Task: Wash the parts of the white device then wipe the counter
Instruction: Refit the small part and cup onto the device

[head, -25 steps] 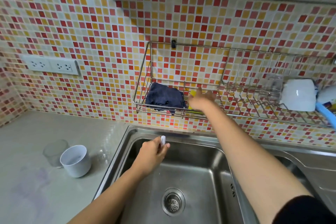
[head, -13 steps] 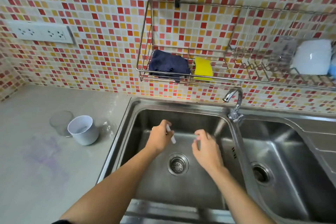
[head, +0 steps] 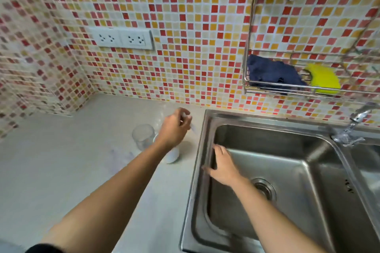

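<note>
Two grips, no more together over the basin of the sink as half a second ago. Now out over the table with the left grip, just beside the sink's left rim. Down at the left inner wall of the basin with the right grip: fingers fairly straight and spread, nothing held, seemingly laid against the steel.

Likely meaning: rinsing of this piece done, setting it down with the other pieces next. Wiping not yet begun, to judge from the dark blue cloth and the yellow sponge lying in the wire rack on the tiled wall.

Closed narrowly on a small white part, thin like a stick and blurred by motion: pinched between thumb and fingers of the left grip, sticking out toward the sink, above the table and, as far as can be told, not touching it. Just beside and below that grip: a clear cup, upright, and a white cup, half hidden behind the left forearm. Impossible to tell whether water runs from the tap.
</note>
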The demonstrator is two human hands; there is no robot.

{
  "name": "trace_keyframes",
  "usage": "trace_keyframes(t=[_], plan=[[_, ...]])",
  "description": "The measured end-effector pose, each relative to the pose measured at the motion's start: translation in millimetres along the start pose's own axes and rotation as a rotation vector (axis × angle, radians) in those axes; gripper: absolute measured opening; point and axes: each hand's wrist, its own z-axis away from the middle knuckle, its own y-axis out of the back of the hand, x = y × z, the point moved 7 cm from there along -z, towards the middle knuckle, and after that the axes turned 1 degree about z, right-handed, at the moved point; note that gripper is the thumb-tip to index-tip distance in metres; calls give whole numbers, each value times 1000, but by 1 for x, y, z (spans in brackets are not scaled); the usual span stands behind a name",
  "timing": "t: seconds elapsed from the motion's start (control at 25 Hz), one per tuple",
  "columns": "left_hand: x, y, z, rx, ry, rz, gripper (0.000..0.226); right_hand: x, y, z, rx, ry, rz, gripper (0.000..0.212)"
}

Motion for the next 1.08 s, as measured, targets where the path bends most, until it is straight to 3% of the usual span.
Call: trace_keyframes(t=[0.16,0.36,0.64,0.84,1.08], plan=[[-52,51,-18,-42,-24,-183,20,-52,-44,-26,-23,5,-131,95],[-88,35,-21,-213,-178,-431,19,-81,-66,-44,75,-69,-279,104],[-106,18,-31,-334,-253,-445,18,-87,-75,-43,175,-137,-384,87],[-106,14,-34,-420,-266,-439,19,-89,-75,-43,153,-98,-354,85],[-104,3,-30,-503,-286,-590,25,-85,-78,-48,97,-104,-324,85]])
